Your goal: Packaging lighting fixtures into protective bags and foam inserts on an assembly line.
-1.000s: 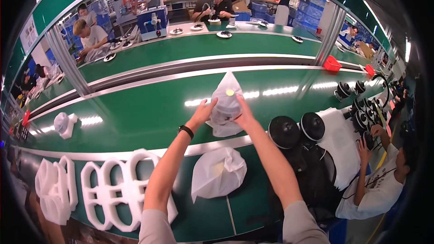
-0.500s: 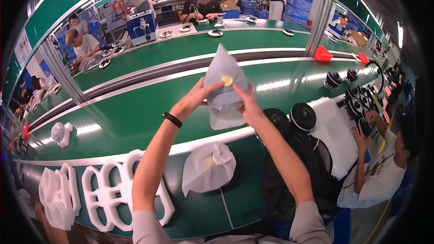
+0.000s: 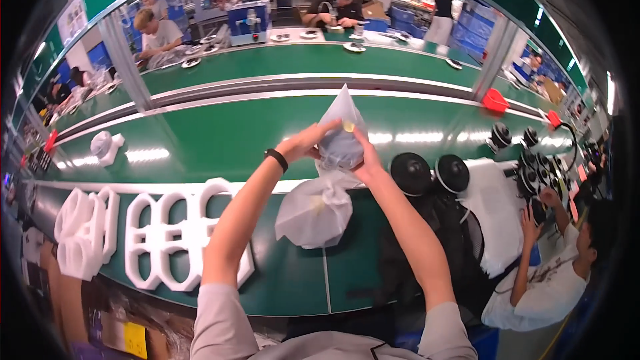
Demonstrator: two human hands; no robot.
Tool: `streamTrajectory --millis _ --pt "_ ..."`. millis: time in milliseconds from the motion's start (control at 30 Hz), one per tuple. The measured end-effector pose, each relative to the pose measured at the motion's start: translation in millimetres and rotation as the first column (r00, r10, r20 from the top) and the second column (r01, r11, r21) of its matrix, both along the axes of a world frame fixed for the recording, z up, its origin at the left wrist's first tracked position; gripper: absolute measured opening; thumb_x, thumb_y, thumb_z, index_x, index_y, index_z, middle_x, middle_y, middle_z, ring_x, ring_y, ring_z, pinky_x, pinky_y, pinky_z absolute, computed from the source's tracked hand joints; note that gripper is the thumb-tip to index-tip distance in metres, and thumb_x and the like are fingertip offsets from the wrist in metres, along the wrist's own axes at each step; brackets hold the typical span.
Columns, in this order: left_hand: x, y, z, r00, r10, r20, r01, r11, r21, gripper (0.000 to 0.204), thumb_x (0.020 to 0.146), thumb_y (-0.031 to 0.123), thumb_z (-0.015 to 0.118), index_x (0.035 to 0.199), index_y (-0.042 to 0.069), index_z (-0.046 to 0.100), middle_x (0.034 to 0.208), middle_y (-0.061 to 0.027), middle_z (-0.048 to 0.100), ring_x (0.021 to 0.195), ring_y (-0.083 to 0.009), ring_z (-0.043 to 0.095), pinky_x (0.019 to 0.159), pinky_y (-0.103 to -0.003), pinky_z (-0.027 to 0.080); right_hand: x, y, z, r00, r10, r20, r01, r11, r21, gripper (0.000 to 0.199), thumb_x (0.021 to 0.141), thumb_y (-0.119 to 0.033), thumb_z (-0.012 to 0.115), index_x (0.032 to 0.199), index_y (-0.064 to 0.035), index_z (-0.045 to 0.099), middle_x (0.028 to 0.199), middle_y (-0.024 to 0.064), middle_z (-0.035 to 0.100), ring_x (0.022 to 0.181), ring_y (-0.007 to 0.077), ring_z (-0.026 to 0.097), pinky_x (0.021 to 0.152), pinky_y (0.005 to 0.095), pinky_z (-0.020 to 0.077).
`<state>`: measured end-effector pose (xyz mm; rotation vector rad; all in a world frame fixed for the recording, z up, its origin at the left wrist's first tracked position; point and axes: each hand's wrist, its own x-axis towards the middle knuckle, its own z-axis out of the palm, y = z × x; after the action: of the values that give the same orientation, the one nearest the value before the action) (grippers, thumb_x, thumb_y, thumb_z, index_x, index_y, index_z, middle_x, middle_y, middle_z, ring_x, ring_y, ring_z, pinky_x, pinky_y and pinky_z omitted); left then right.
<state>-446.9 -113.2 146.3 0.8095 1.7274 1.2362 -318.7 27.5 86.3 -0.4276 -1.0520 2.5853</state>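
A long green table (image 3: 227,150) stretches across a busy workroom, a nearer green bench (image 3: 287,277) running along its front. A co-worker (image 3: 543,290) in a white top is busy at the right. On the bench at left lie a white foam frame (image 3: 157,239) with oval openings and, beside it, a pile of foam pieces (image 3: 85,227); at right is a spread of white sheets (image 3: 493,220). A loosely gathered wrapped bundle (image 3: 310,219) rests at the bench's middle. Just beyond it in view, a peaked white bag (image 3: 341,145) with something rounded inside is held between two bare hands; whether its lower end touches the bundle cannot be told. The left hand (image 3: 310,139) grasps the bag's left side, fingers laid across its front, while the right hand (image 3: 367,160) grips the lower right, thumb up along the side. Two black domes (image 3: 409,172) sit to the right. A dark wristband (image 3: 276,159) circles the left wrist, and a yellow sticker (image 3: 349,127) marks the bag. The step in hand looks like closing or turning the wrapping; the next move seems to call for firm, even support from both sides.
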Motion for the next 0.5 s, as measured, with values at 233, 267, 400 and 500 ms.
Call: streamTrajectory --millis 233,267,400,500 --pt "-41 -28 -79 0.979 0.175 0.099 -0.183 0.980 0.079 0.078 0.088 0.067 0.060 0.143 0.012 0.047 0.132 -0.0139 0.059 0.112 -0.0309 0.062 0.089 -0.048 0.053 -83 -3 -64 0.988 0.145 0.051 -0.143 0.989 -0.046 0.059 0.095 -0.050 0.061 0.138 -0.0115 0.053 0.131 0.0098 0.062 0.117 0.0285 0.063 0.103 0.0489 0.0481" --pt "-48 -26 -80 0.984 0.141 0.109 -0.153 0.982 0.112 0.079 0.090 0.065 0.059 0.147 0.014 0.041 0.140 -0.0142 0.053 0.122 -0.0344 0.055 0.098 -0.052 0.048 -93 5 -72 0.993 0.108 0.053 -0.108 0.994 -0.004 0.058 0.095 -0.049 0.061 0.138 -0.0119 0.053 0.131 0.0099 0.062 0.118 0.0290 0.062 0.104 0.0485 0.0479" --pt "-68 -43 -90 0.955 0.233 0.185 -0.259 0.957 0.132 0.082 0.090 0.055 0.067 0.149 0.011 0.030 0.146 -0.0166 0.047 0.132 -0.0379 0.048 0.107 -0.055 0.043 -111 -21 -68 0.996 0.070 0.047 -0.071 0.997 0.008 0.055 0.095 -0.047 0.061 0.138 -0.0125 0.053 0.132 0.0100 0.062 0.119 0.0293 0.062 0.104 0.0462 0.0479" --pt "-73 -51 -91 0.926 0.323 0.193 -0.340 0.938 0.060 0.084 0.088 0.052 0.071 0.146 0.006 0.032 0.143 -0.0162 0.049 0.125 -0.0353 0.055 0.097 -0.052 0.052 -110 -23 -56 0.987 0.146 0.062 -0.150 0.987 0.066 0.055 0.095 -0.046 0.062 0.138 -0.0127 0.052 0.133 0.0100 0.061 0.120 0.0282 0.061 0.104 0.0455 0.0481"
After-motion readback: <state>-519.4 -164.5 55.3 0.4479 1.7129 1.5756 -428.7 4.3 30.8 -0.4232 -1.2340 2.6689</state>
